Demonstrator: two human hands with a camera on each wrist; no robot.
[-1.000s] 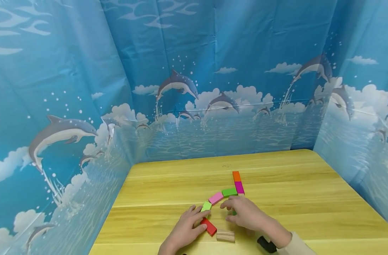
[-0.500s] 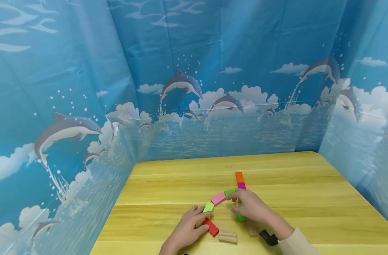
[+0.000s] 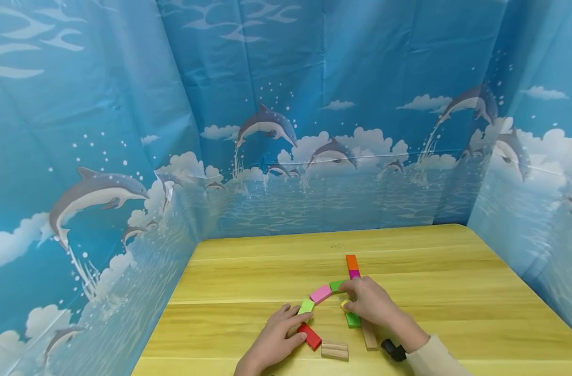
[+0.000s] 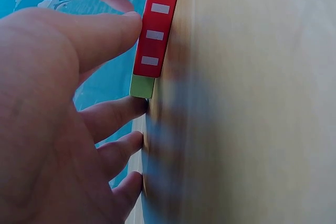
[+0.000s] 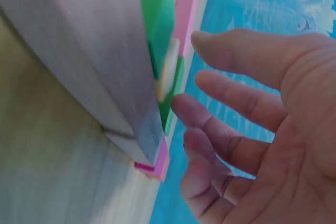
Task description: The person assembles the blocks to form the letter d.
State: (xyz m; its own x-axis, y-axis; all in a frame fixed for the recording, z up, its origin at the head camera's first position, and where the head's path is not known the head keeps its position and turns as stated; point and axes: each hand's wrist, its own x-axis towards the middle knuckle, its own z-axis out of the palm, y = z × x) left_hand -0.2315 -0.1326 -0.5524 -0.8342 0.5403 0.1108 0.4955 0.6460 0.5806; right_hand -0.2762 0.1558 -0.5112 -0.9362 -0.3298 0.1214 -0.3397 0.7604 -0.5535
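Note:
My left hand (image 3: 277, 334) rests on the table by a red block (image 3: 309, 337), its fingers loosely spread. In the left wrist view the thumb touches the side of the red block (image 4: 157, 24), and the index fingertip is right at the end of a light green block (image 4: 142, 86). My right hand (image 3: 371, 302) hovers at the right, fingers relaxed and apart. One fingertip is right by a green block (image 3: 336, 286); the thumb overlaps a small yellow block (image 3: 344, 305). In the right wrist view, nothing shows between the fingers of my right hand (image 5: 247, 119).
A pink block (image 3: 321, 295) continues the curved row. An orange block (image 3: 352, 262) and a magenta block (image 3: 354, 273) lie behind my right hand. Another green block (image 3: 353, 320), a long plain wooden block (image 3: 369, 337), plain wooden blocks (image 3: 334, 350) and a black object (image 3: 393, 350) lie nearer.
My right hand has shifted slightly right and away from me, uncovering the yellow block, the nearer green block and the long wooden block. My left hand stays by the red block.

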